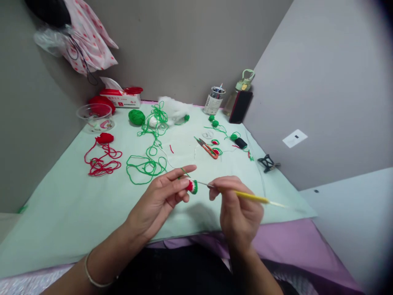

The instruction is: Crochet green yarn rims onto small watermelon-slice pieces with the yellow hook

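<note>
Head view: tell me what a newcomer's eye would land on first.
The yellow hook in the right hand stands out first, its tip by the small red, white and green piece in the left hand. Beyond, green yarn sprawls in loops, with red yarn to its left.

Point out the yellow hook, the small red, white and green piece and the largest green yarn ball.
Yellow hook (252,197): head view, on its handle.
Red, white and green piece (192,186): head view, near its middle.
Largest green yarn ball (136,117): head view, on its front.
</note>
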Action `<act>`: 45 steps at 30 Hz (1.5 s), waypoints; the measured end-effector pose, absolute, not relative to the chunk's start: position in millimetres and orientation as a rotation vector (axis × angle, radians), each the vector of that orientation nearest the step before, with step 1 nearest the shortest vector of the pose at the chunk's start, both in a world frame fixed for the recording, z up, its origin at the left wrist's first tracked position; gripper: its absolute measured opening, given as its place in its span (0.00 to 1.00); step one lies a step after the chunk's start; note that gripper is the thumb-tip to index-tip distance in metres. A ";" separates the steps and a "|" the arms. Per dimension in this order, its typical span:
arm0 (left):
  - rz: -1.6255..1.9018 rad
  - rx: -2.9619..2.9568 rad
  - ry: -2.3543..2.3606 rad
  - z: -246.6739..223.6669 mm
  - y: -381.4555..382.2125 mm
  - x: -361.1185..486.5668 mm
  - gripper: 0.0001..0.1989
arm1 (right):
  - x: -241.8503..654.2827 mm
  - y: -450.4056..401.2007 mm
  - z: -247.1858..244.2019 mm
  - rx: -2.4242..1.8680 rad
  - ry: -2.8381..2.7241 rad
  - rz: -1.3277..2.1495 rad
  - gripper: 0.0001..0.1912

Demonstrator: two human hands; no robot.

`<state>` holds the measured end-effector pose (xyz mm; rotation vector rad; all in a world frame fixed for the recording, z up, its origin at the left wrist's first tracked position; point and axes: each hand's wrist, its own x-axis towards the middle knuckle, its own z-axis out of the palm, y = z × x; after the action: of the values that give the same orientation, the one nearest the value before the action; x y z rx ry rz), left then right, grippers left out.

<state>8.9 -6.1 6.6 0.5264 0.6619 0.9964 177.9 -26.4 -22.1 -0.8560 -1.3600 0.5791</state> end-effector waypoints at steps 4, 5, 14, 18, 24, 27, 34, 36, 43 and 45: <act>1.049 0.664 0.675 6.7 -9.9 11.2 0.17 | 173.8 -21.9 -16.8 -0.783 -1.262 0.790 0.11; 1.053 0.705 0.688 5.6 -10.9 12.8 0.17 | 172.5 -21.7 -17.0 -0.800 -1.293 0.777 0.11; 0.990 0.531 0.672 -2.1 -7.3 19.1 0.20 | 173.3 -30.3 -29.1 -0.913 -1.668 0.226 0.23; 1.008 0.541 0.688 -0.9 -2.6 14.4 0.14 | 178.0 -24.9 -22.5 -0.911 -1.329 0.596 0.13; 1.098 0.793 0.769 -1.2 -9.3 18.9 0.15 | 174.2 -17.7 -21.4 -0.881 -1.302 0.816 0.08; 1.087 0.810 0.788 -1.3 -11.1 19.6 0.14 | 175.6 -17.1 -25.2 -0.862 -1.245 0.888 0.09; 1.079 0.759 0.818 0.6 -7.9 18.6 0.14 | 182.6 -17.3 -27.6 -0.797 -1.156 1.045 0.09; 1.077 0.764 0.816 0.7 -8.1 19.0 0.13 | 182.3 -17.7 -27.1 -0.799 -1.163 1.032 0.09; 1.069 0.757 0.805 0.0 -9.7 20.0 0.12 | 180.5 -18.7 -27.4 -0.842 -1.216 0.961 0.10; 1.068 0.764 0.806 -0.4 -10.4 19.8 0.12 | 180.5 -19.0 -26.9 -0.851 -1.234 0.940 0.09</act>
<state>19.8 -10.4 -0.4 0.7642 0.8063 1.0675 180.5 -19.0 -26.9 -0.8507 -1.2339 0.9401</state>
